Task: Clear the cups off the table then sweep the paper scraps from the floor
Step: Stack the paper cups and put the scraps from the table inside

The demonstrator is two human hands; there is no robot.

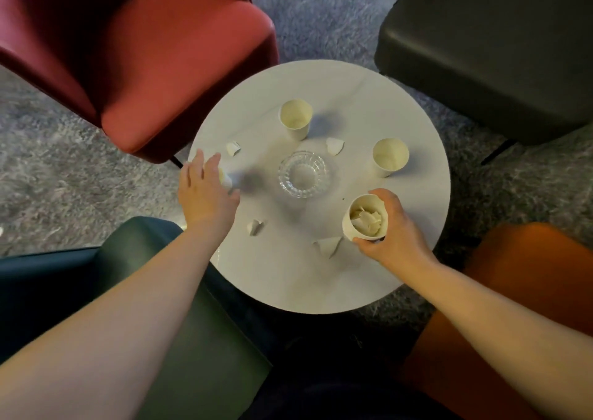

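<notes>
Your right hand (390, 227) grasps the scrap-filled cup (365, 217) near the bench's (288, 278) right edge; keep it upright. Your left hand (202, 188), fingers extended and released, covers a scrap (226, 180) at the left edge; pinch it and drop it in. Two empty cups (296, 118) (390, 157) stand toward the far edge; collect these next.

left hand (205, 191) blurred, hiding a paper scrap (226, 180)

Glass dish (303, 174) mid-table (321, 278), two cups (296, 118) (390, 157) behind it
</notes>
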